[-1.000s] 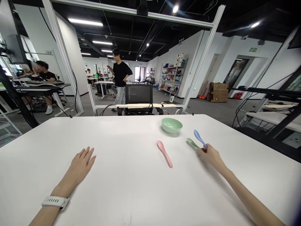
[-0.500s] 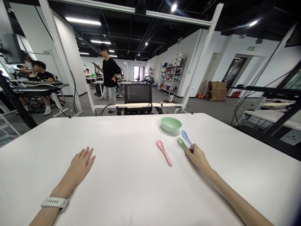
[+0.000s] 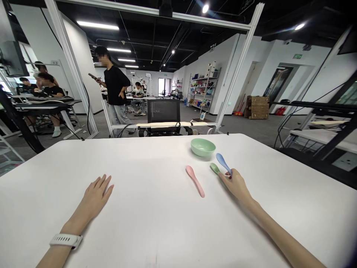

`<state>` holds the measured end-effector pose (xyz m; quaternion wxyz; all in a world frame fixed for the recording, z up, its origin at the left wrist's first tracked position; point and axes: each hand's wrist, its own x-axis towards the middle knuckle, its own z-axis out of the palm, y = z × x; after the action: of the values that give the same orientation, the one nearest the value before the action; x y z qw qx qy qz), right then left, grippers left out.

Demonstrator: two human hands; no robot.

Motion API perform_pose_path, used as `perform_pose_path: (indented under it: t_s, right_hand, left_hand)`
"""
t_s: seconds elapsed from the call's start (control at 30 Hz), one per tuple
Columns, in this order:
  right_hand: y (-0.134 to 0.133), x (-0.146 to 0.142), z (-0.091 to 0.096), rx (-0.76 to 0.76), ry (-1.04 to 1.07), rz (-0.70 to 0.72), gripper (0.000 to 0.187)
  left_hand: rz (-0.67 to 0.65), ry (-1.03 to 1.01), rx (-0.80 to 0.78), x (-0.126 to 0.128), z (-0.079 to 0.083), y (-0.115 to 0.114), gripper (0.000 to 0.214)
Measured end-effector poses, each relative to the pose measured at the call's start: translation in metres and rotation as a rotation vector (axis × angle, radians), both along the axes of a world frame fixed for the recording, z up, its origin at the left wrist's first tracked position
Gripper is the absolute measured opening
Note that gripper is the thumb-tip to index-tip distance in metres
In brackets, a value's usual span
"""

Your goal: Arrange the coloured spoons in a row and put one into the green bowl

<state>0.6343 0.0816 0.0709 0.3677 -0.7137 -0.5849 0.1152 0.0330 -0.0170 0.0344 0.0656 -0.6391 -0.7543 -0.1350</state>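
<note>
Left hand [image 3: 96,199] lies open and flat on the worktop [image 3: 145,219], while my right hand [image 3: 235,185] pinches a blue spoon [image 3: 222,162] and a green spoon [image 3: 214,168].

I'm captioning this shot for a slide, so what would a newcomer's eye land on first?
The eye goes first to the right hand at the right of the table, holding a blue spoon and a green spoon together. Beside them lie a pink spoon on the white table and, farther back, a pale green bowl. Beyond the table, a person in black stands holding a phone.
</note>
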Motion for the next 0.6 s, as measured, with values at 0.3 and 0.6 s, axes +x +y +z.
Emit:
perform_pose_path:
  t_s: [0.3, 0.6]
  right_hand:
    - [0.021, 0.065, 0.001, 0.096, -0.19, -0.109, 0.027]
    - [0.026, 0.095, -0.022, 0.006, -0.355, -0.218, 0.041]
  left_hand:
    - [-0.01, -0.003, -0.008, 0.002, 0.001, 0.0, 0.077]
    - [-0.003, -0.022, 0.002, 0.001, -0.001, -0.002, 0.078]
